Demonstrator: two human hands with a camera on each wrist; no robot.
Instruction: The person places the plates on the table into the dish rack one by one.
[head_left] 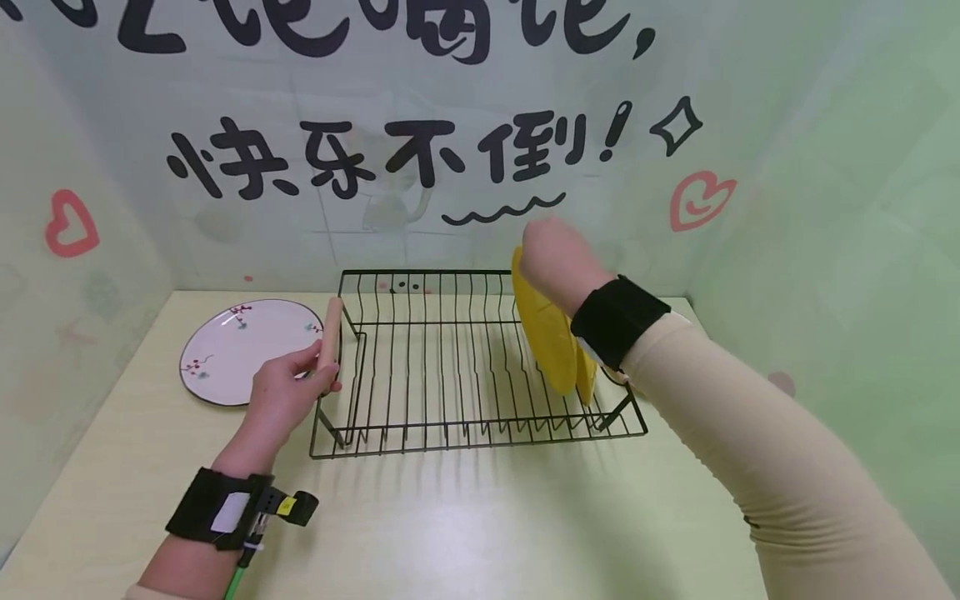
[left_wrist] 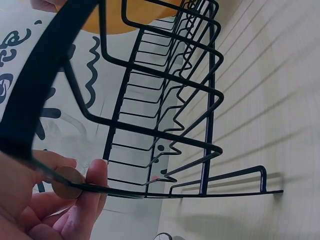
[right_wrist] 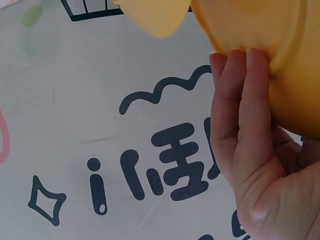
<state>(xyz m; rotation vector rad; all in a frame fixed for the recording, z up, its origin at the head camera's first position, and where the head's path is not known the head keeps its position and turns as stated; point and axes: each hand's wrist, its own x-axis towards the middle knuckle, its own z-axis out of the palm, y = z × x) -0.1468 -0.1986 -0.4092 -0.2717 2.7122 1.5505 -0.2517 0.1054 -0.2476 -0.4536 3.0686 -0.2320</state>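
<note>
A black wire dish rack stands on the table, with a wooden handle at its left end. My left hand grips that handle between thumb and fingers; the left wrist view shows the handle's round end. At the right end of the rack, my right hand holds a yellow plate by its upper edge. In the right wrist view, its fingers lie along one face of the plate. A second yellow piece stands just right of it in the rack, partly hidden.
A white oval plate with a dark rim and small floral sprigs lies on the table, left of the rack. Behind stands a wall covering with black lettering and pink hearts.
</note>
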